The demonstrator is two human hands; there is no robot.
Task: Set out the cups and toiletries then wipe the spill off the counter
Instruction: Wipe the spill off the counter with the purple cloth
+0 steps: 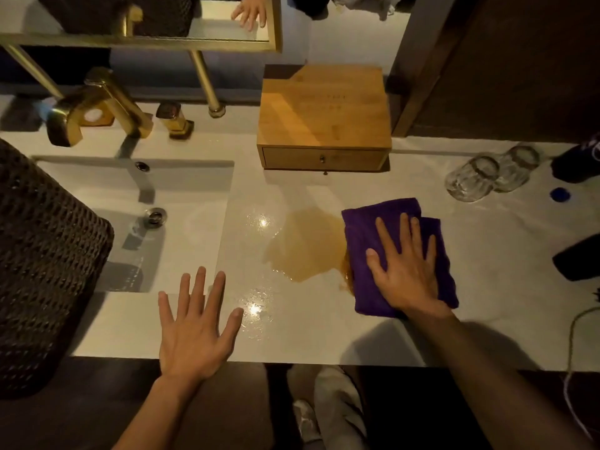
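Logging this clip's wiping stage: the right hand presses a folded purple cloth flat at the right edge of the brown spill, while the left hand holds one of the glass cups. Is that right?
Not quite. In the head view the left hand holds nothing; it is spread open over the counter near its front edge. Both glass cups stand untouched at the far right. The rest holds: the right hand presses the folded purple cloth flat at the right edge of the brown spill.

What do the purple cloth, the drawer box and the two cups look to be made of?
Folded purple cloth: soft napped fabric, probably microfibre, matte and fuzzy. Tan drawer box: wood, maybe bamboo, with visible grain and a smooth sheen. Two clear cups: seemingly glass, transparent with bright rims; clear plastic is possible.
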